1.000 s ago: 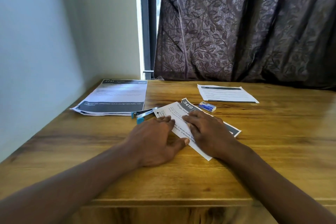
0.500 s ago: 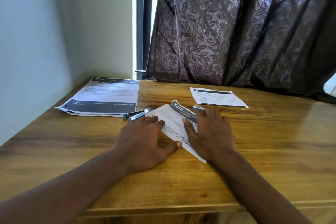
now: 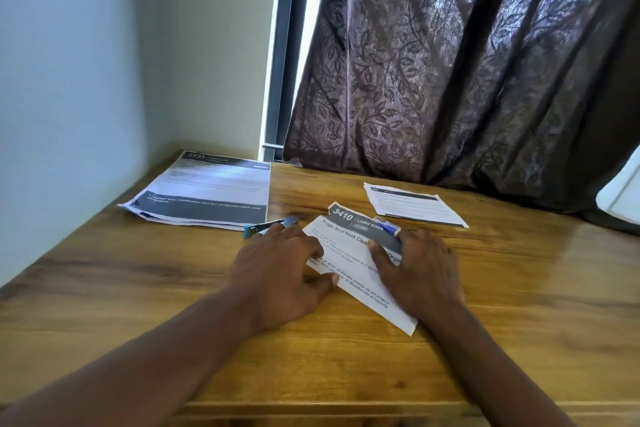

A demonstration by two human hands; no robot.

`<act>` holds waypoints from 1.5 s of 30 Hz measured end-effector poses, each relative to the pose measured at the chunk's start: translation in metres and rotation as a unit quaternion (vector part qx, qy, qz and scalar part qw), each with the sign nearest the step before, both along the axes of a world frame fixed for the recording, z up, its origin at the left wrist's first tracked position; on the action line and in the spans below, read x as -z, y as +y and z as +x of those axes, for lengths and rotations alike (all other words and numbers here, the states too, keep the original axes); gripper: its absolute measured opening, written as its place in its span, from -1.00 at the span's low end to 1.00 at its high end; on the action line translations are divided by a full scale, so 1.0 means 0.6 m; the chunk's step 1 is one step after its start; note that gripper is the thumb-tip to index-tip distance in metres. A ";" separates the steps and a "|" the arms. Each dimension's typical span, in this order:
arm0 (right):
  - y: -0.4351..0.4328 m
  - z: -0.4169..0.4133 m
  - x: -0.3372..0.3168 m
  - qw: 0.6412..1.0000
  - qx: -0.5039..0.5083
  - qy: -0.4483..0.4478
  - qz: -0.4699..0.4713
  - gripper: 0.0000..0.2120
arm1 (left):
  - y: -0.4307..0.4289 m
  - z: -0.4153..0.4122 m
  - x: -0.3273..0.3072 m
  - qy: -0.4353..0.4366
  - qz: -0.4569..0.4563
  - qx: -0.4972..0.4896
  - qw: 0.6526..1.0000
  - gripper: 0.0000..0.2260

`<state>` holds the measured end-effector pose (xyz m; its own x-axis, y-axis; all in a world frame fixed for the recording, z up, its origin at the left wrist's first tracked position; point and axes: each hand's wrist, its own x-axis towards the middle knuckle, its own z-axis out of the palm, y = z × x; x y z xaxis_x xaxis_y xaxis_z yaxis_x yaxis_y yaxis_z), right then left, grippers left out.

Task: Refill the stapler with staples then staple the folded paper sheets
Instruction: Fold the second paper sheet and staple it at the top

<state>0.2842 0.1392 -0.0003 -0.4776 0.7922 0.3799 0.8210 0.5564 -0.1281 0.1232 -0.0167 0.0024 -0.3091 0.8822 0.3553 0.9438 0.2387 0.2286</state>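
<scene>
Folded white printed paper sheets (image 3: 349,243): light, floppy, will slide. Left hand (image 3: 280,274), right hand (image 3: 420,274) press them flat, fingers straight. Small blue-silver stapler (image 3: 268,226) just far-left: rigid, grip mid-body.

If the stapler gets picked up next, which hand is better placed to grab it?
Left, probably. The left hand lies flat with its fingertips right at the stapler, while the right hand presses the folded paper on the far side, nearer the small blue box.
</scene>
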 end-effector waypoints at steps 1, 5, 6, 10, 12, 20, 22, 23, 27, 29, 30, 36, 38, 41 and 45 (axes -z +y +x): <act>0.001 0.001 0.001 0.999 -0.019 0.016 0.020 -0.51 | 0.000 -0.002 0.001 -0.019 0.025 0.003 0.999 -0.50; 0.006 0.004 0.004 0.978 -0.117 0.082 0.153 -0.64 | 0.003 -0.015 0.002 -0.130 0.123 0.045 0.983 -0.54; 0.005 0.005 0.003 0.969 -0.135 0.089 0.184 -0.68 | 0.003 -0.017 -0.001 -0.145 0.149 0.058 0.976 -0.55; 0.007 0.005 0.002 0.941 -0.200 0.093 0.256 -0.75 | 0.001 -0.021 -0.023 -0.157 0.262 0.070 0.950 -0.52; 0.009 0.003 0.001 0.936 -0.220 0.084 0.262 -0.69 | 0.011 -0.028 -0.038 -0.174 0.258 0.079 0.947 -0.42; 0.018 0.002 -0.002 0.947 -0.203 0.064 0.239 -0.55 | 0.078 -0.087 -0.059 -0.174 0.178 0.170 0.953 -0.43; 0.019 0.003 -0.003 0.954 -0.186 0.064 0.225 -0.54 | 0.088 -0.093 -0.044 -0.183 0.195 0.182 0.946 -0.53; 0.019 0.002 -0.004 0.957 -0.177 0.060 0.220 -0.54 | 0.092 -0.094 -0.036 -0.192 0.202 0.187 0.942 -0.56; 0.017 -0.012 -0.006 0.963 -0.180 0.066 0.187 -0.56 | 0.091 -0.092 -0.020 -0.220 0.200 0.218 0.930 -0.67; 0.016 -0.028 -0.011 0.964 -0.200 0.072 0.160 -0.57 | 0.090 -0.089 -0.017 -0.196 0.200 0.221 0.934 -0.71; 0.018 -0.041 -0.015 0.963 -0.214 0.080 0.142 -0.59 | 0.091 -0.089 -0.015 -0.187 0.201 0.220 0.936 -0.72; 0.026 -0.110 -0.015 0.939 -0.282 0.184 0.069 -0.73 | 0.099 -0.102 -0.007 -0.196 0.225 0.173 0.939 -0.76; 0.029 -0.117 -0.001 0.929 -0.301 0.208 0.053 -0.80 | 0.097 -0.105 -0.004 -0.204 0.211 0.153 0.944 -0.80; 0.038 -0.118 0.007 0.921 -0.327 0.210 0.033 -0.85 | 0.093 -0.108 -0.011 -0.190 0.193 0.128 0.954 -0.82; 0.043 -0.115 0.005 0.918 -0.334 0.213 0.020 -0.82 | 0.083 -0.125 -0.027 -0.074 0.165 0.044 0.983 -0.61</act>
